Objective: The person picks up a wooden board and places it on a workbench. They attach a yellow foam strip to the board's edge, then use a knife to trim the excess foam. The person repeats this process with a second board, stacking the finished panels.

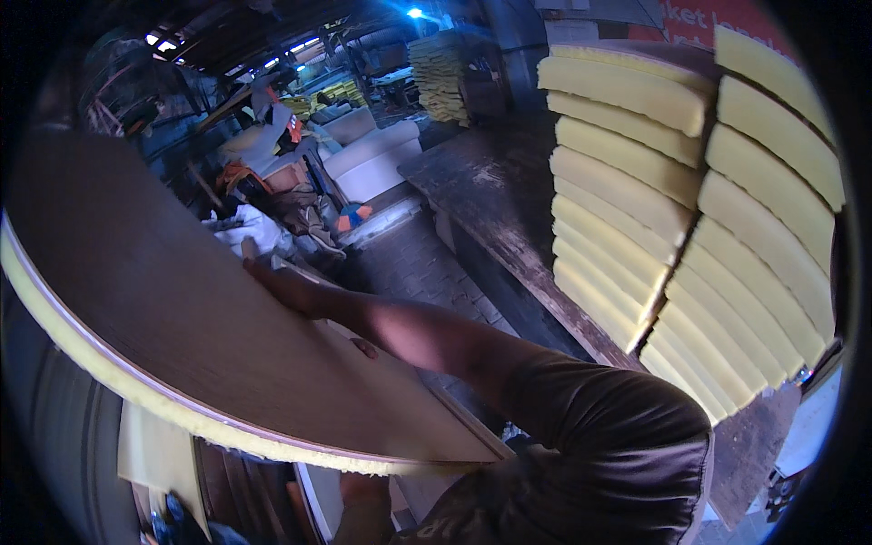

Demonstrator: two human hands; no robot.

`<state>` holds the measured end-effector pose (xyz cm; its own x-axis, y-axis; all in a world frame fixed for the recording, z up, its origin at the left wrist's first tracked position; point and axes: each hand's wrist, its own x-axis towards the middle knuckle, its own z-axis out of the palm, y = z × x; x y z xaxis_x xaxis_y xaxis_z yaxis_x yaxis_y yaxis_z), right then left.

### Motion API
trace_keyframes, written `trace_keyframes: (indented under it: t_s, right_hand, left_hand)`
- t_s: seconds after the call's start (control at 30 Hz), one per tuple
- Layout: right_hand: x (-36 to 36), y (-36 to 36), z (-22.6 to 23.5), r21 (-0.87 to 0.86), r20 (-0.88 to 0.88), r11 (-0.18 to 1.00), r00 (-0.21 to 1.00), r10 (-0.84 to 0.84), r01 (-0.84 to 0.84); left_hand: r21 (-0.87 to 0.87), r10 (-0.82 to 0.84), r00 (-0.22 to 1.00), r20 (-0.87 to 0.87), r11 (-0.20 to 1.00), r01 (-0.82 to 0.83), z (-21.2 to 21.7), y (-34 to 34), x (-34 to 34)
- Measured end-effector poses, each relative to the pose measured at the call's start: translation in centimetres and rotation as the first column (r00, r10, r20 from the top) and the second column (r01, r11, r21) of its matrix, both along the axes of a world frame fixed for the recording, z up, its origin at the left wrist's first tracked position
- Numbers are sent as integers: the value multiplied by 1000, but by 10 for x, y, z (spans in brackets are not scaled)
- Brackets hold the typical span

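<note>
A large brown wooden board, with a layer of pale yellow foam along its curved near edge, fills the left side of the view at a tilt. My right arm reaches across it, and my right hand holds the board by its far right edge. Below the foam edge shows part of my left arm; the left hand goes up behind the board and its fingers are hidden. A small reddish-brown spot shows near the board's edge, perhaps a fingertip; I cannot make it out.
Tall stacks of yellow foam slabs stand at the right on a worn dark table. A paved floor strip runs between table and board. Cloths, bags, a broom and a pale sofa-like piece lie farther back.
</note>
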<state>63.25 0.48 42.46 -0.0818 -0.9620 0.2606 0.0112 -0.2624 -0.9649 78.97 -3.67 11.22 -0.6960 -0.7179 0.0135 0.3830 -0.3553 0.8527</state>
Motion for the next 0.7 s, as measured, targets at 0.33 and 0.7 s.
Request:
trace_keyframes:
  t_s: [0.33,0.7]
  right_hand:
    - [-242,120,-272,56,-201,997,979,-36,48]
    - [-245,192,-238,-478,-427,-40,-272,-862,878]
  left_hand:
    - [-33,58,965,-257,997,-68,112,-122,-218]
    - [209,-328,877,-352,885,415,183,-171,-423]
